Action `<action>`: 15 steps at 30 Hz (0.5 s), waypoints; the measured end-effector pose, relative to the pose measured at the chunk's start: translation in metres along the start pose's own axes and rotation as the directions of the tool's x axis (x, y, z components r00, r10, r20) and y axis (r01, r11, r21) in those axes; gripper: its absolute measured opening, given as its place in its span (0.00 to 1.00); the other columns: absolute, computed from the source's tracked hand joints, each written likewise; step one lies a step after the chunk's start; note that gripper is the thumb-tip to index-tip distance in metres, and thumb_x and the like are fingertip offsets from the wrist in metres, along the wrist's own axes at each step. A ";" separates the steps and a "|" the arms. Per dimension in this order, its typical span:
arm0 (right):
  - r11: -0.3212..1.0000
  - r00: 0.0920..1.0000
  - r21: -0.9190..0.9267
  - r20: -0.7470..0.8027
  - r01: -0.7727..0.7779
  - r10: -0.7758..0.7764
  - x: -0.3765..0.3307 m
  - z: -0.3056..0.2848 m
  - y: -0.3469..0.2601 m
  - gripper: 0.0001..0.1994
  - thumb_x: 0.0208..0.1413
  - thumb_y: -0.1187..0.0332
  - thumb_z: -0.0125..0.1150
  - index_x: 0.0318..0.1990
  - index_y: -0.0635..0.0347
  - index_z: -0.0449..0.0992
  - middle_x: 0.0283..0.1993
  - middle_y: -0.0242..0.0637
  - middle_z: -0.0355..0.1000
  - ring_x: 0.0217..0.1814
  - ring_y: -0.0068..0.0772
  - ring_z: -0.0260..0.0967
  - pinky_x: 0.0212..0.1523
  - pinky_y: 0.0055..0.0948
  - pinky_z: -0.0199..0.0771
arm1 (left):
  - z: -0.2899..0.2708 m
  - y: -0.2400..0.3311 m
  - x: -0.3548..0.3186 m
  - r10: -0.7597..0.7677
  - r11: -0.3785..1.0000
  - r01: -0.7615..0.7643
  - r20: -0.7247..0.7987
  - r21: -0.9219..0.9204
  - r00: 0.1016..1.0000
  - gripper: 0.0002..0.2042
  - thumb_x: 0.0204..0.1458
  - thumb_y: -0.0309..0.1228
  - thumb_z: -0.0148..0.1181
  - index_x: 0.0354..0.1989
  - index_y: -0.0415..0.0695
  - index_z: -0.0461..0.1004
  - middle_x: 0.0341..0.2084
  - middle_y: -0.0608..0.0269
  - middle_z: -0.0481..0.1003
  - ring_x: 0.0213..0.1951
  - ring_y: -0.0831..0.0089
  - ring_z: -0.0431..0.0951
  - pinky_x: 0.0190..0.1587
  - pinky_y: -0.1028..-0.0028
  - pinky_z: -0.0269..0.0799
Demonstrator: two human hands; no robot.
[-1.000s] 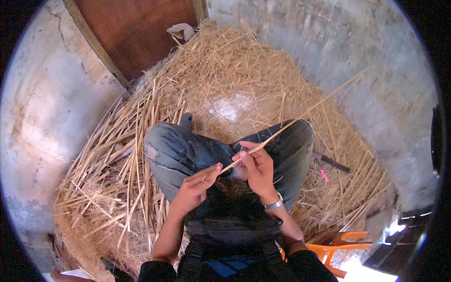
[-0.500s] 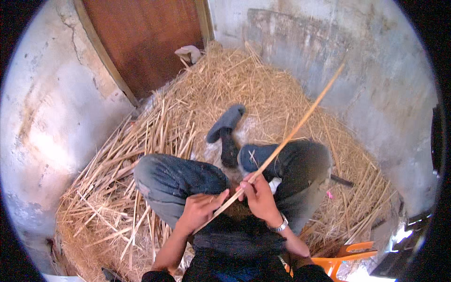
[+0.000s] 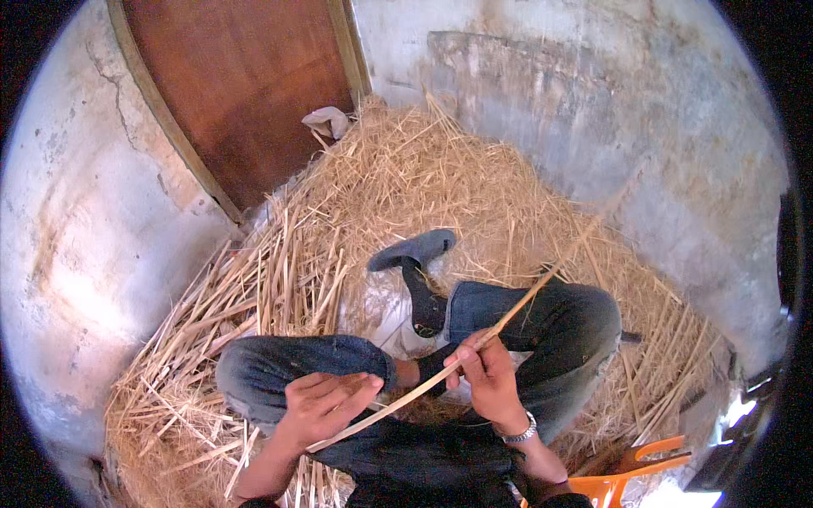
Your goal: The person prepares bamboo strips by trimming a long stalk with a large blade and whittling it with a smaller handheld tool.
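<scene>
A long, thin strip of split bamboo or cane (image 3: pixel 419 389) slants across my lap, from beside my left wrist up to the far right. My right hand (image 3: pixel 489 383), with a metal watch (image 3: pixel 522 429) on its wrist, pinches the strip near its middle. My left hand (image 3: pixel 326 408) hovers just beside the lower part of the strip, its fingers drawn together; whether anything lies within them is hidden. The strip's far end is blurred against the wall.
Loose straw-like shavings (image 3: pixel 440 161) pile up towards the corner, with many cut strips (image 3: pixel 271 271) at the left. My bent legs and a grey slipper (image 3: pixel 415 250) lie ahead. Beyond stand a brown door (image 3: pixel 246 85), a pale cloth (image 3: pixel 329 123) and worn walls. An orange plastic chair (image 3: pixel 631 474) is at lower right.
My left hand has moved left and down, away from my right hand. The strip's far end has dropped and blurred. My legs have spread and the view has shifted slightly.
</scene>
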State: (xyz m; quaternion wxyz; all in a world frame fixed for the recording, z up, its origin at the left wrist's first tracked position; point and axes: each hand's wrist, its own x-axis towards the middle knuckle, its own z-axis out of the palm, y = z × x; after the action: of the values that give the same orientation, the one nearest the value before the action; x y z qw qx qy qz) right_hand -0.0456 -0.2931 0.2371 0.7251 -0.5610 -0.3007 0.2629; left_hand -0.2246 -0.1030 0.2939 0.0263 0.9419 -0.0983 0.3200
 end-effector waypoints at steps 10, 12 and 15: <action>0.982 0.953 -0.169 0.271 -0.089 0.133 0.017 0.019 -0.034 0.06 0.66 0.72 0.54 0.43 0.61 0.63 0.30 0.31 0.67 0.27 0.18 0.68 0.26 0.20 0.69 | -0.036 -0.003 0.030 0.253 0.967 -0.235 0.395 -0.095 0.883 0.24 0.48 0.34 0.58 0.58 0.53 0.75 0.37 0.76 0.79 0.39 0.81 0.82 0.33 0.80 0.74; 0.987 0.955 -0.156 0.286 -0.030 0.075 0.022 0.021 -0.035 0.07 0.66 0.71 0.55 0.44 0.61 0.63 0.30 0.31 0.68 0.27 0.18 0.68 0.26 0.20 0.69 | -0.041 0.001 0.043 0.275 0.961 -0.258 0.430 -0.098 0.860 0.25 0.48 0.34 0.57 0.59 0.53 0.74 0.38 0.76 0.79 0.38 0.82 0.81 0.32 0.81 0.73; 0.975 0.956 -0.223 0.287 0.011 0.055 0.038 0.014 -0.060 0.08 0.65 0.70 0.56 0.44 0.62 0.64 0.30 0.31 0.69 0.27 0.18 0.70 0.25 0.21 0.70 | -0.045 -0.003 0.071 0.314 0.946 -0.310 0.479 -0.089 0.820 0.27 0.48 0.35 0.57 0.61 0.54 0.72 0.37 0.77 0.79 0.35 0.83 0.80 0.31 0.81 0.72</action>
State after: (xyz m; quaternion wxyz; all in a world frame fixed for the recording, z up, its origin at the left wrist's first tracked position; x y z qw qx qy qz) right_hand -0.0275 -0.2706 0.3032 0.6027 -0.5969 -0.4253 0.3157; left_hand -0.1954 -0.1070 0.3725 -0.0485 0.9629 -0.2556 0.0722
